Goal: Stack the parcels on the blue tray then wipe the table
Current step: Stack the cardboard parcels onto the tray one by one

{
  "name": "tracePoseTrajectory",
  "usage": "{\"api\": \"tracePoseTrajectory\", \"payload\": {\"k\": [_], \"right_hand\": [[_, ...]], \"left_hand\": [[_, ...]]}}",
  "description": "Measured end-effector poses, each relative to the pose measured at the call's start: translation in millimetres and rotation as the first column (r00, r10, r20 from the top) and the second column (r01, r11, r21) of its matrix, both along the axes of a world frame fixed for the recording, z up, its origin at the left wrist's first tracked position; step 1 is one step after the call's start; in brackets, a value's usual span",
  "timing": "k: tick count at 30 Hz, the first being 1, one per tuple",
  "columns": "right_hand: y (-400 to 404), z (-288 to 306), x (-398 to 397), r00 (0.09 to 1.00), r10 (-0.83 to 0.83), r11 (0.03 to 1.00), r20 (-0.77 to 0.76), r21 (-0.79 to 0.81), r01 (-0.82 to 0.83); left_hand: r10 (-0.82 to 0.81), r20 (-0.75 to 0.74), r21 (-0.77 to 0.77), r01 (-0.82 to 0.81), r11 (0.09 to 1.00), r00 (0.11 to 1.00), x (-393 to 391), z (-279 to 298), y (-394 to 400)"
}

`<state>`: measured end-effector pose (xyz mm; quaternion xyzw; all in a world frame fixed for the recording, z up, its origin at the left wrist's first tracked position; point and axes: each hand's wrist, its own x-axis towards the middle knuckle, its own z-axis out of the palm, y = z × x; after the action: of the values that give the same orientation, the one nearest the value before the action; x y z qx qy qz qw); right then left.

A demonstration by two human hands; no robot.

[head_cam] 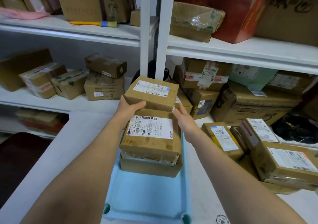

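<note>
- Nearest to us is the blue tray (146, 196), sitting on the white bench (56, 154), with its closest part bare and two round green holes at its near corners.
- Further back on the tray we've got a stack of parcels: a bottom parcel (148, 167) wrapped in tape, and a labelled parcel (151, 137) lying flat on top of it, label facing up.
- We're holding a third, upper parcel (153, 92) just behind and above that stack. Can't really tell if it's resting on something or fully in the air.
- Our left hand (129, 109) grips its near left side, thumb lying across the front face, fingers wrapped round the left edge.
- Our right hand (184, 118) is on the parcel's right side, fingers mostly hidden behind the box, so we can't say exactly how they grip, but they look pressed against it.
- To the right on the bench there's a pile of loose parcels (282, 161), several with white shipping labels, well apart from the tray.
- Behind it all stand white shelves (240, 49) packed with cardboard boxes, a red box (228, 11) up top on the right, and a yellow brush (93, 23) with a blue band on the upper left shelf.
- Something dark (20, 165) sits low at the left, beside the bench.
</note>
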<state>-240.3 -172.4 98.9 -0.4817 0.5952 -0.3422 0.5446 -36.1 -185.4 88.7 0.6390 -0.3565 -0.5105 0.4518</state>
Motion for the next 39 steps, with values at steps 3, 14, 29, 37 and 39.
{"api": "tracePoseTrajectory", "payload": {"k": [3, 14, 29, 37, 39], "right_hand": [[-9.8, 1.7, 4.8, 1.0, 0.011, 0.999, 0.007, -0.045, -0.01], [-16.0, -7.8, 13.5, 0.953, -0.303, 0.944, -0.03, -0.149, 0.295], [-4.9, -22.4, -45.4, 0.926, -0.372, 0.924, -0.071, -0.121, 0.362], [5.9, -64.8, -152.0, 0.809, -0.48, 0.87, -0.339, -0.06, 0.49], [8.6, -78.9, -181.6, 0.77, -0.457, 0.867, -0.445, -0.031, 0.497]], "left_hand": [[0.006, 0.126, -0.031, -0.002, 1.0, 0.992, -2.3, -7.1, -11.6], [0.002, 0.418, -0.144, 0.064, 0.988, 0.908, -15.2, -6.4, -6.4], [0.384, 0.637, -0.493, -0.031, 0.87, 0.668, -94.3, 48.8, 0.2], [0.184, 0.659, -0.53, 0.276, 0.802, 0.729, -215.3, 29.3, 26.2], [0.099, 0.673, -0.47, 0.321, 0.822, 0.733, -241.0, 10.6, 28.7]]}}
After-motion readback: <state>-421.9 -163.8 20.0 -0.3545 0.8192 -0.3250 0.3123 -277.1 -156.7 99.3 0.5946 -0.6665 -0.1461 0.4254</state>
